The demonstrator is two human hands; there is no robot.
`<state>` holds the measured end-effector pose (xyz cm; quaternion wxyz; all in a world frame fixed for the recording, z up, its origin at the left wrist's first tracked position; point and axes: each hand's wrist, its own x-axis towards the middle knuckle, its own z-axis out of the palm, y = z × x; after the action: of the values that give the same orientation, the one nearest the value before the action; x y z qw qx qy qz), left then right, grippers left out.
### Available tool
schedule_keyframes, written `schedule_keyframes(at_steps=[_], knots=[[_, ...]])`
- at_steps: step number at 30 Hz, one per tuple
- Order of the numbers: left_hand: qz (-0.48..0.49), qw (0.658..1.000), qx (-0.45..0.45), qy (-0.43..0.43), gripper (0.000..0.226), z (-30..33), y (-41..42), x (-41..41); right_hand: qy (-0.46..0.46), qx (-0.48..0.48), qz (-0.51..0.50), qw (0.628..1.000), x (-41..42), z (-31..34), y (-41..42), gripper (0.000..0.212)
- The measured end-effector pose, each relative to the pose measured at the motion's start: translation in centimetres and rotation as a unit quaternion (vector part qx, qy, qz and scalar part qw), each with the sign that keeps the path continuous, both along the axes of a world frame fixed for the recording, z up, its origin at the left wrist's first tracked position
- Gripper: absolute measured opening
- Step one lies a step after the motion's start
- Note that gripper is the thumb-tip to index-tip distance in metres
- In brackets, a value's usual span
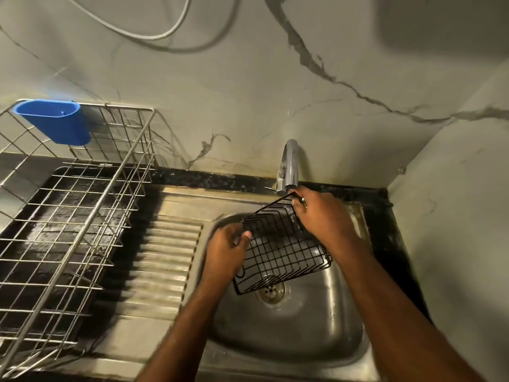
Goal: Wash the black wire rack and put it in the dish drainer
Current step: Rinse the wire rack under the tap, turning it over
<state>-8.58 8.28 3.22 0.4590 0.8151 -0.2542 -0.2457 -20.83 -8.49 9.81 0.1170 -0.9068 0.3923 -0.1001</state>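
Note:
The black wire rack [278,252] is held tilted over the steel sink bowl [316,334], just below the tap spout. My left hand [227,252] grips its left edge, thumb over the wire. At the rack's far upper corner, close under the tap [289,166], my right hand [322,213] holds the rim with fingers curled on the wire. The steel dish drainer [91,216] stands on the counter to the left, holding no dishes.
A blue plastic cutlery holder [55,121] hangs on the drainer's back rim. A ribbed steel draining board [162,260] lies between drainer and bowl. The drain strainer [271,292] shows under the rack. Marble-pattern walls close in behind and on the right.

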Motion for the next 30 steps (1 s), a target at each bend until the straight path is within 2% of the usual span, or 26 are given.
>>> schedule_keyframes(at_steps=[2,5,11,15,19,21,24,27,30], knots=[[-0.021,0.999,-0.008,0.03,0.04,-0.1,-0.5,-0.8,0.005,-0.004,0.003,1.0,0.5,0.5,0.2,0.033],[-0.051,0.995,-0.048,0.064,0.031,0.2,-1.1,-1.8,0.006,0.02,-0.013,1.0,1.0,0.9,0.6,0.043],[-0.087,0.992,-0.056,0.067,0.05,0.6,-2.0,-2.9,0.015,0.007,-0.063,0.998,1.7,1.2,1.3,0.043],[-0.136,0.985,-0.077,0.07,0.037,1.3,-2.6,-3.9,0.011,0.014,-0.075,0.997,1.7,1.2,1.4,0.046],[-0.161,0.97,-0.111,0.147,0.027,1.6,-3.1,-5.3,-0.007,0.032,-0.072,0.997,1.4,1.2,1.6,0.05],[-0.187,0.958,-0.119,0.183,0.03,1.6,-3.1,-5.6,-0.017,0.046,-0.078,0.996,1.4,1.1,1.6,0.051],[-0.213,0.946,-0.121,0.213,0.013,1.7,-3.1,-6.1,-0.03,0.069,-0.087,0.993,1.4,1.0,1.5,0.051],[-0.219,0.941,-0.134,0.221,0.02,1.6,-3.0,-6.1,-0.027,0.067,-0.088,0.994,1.2,0.9,1.5,0.047],[-0.181,0.944,-0.13,0.245,0.019,1.8,-3.0,-5.9,-0.027,0.063,-0.082,0.994,0.8,0.9,1.7,0.049]])
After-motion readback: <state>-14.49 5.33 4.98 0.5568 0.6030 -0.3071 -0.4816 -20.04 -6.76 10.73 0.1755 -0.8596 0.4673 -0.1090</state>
